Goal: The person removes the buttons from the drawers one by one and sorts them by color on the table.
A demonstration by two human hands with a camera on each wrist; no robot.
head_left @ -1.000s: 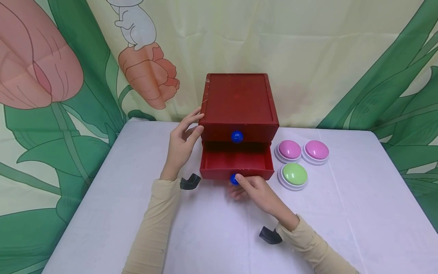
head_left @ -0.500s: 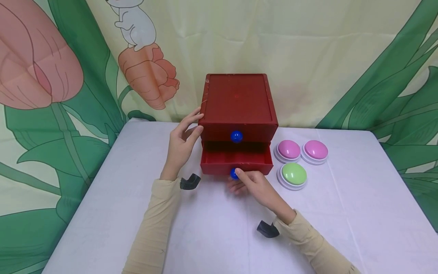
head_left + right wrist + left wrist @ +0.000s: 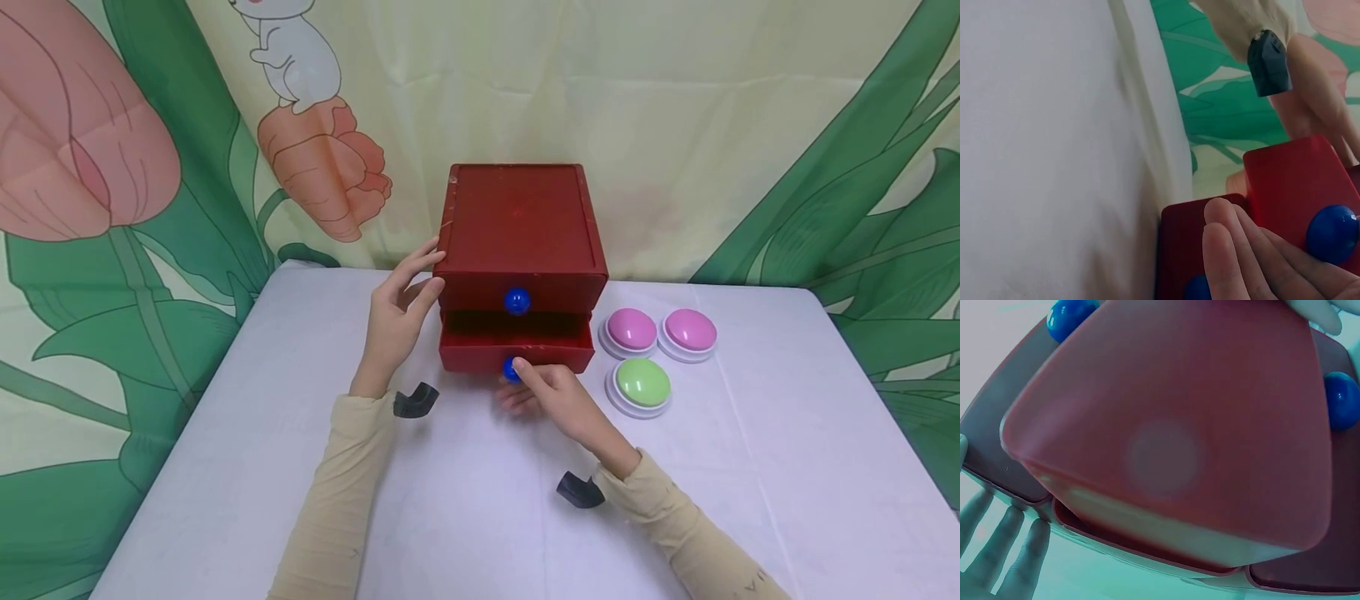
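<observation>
A red three-drawer cabinet (image 3: pixel 517 218) stands before me. Its middle drawer (image 3: pixel 472 359) sticks partway out; the top drawer (image 3: pixel 476 292) is closed. With the thumb on it, my right hand (image 3: pixel 562 406) pinches the middle drawer's blue knob (image 3: pixel 511 369); the other fingers extend below. My left hand (image 3: pixel 397 321) has its fingertips and thumb against the cabinet's left side. In the left wrist view, the protruding drawer front (image 3: pixel 1166 412) lies between two other drawers with blue knobs. The bottom drawer (image 3: pixel 1182 231), hidden in the head view, appears in the right wrist view.
Two pink-topped round push buttons (image 3: pixel 632 328) and a green-topped one (image 3: pixel 642 383) sit right of the cabinet on the white tablecloth (image 3: pixel 480 508). A printed curtain (image 3: pixel 675 167) hangs behind the table. Black camera mounts (image 3: pixel 581 490) project from both wrists.
The middle drawer has slid inward toward the cabinet, with my right hand following on its knob. My left hand stays against the cabinet's side. The view shifts slightly.
</observation>
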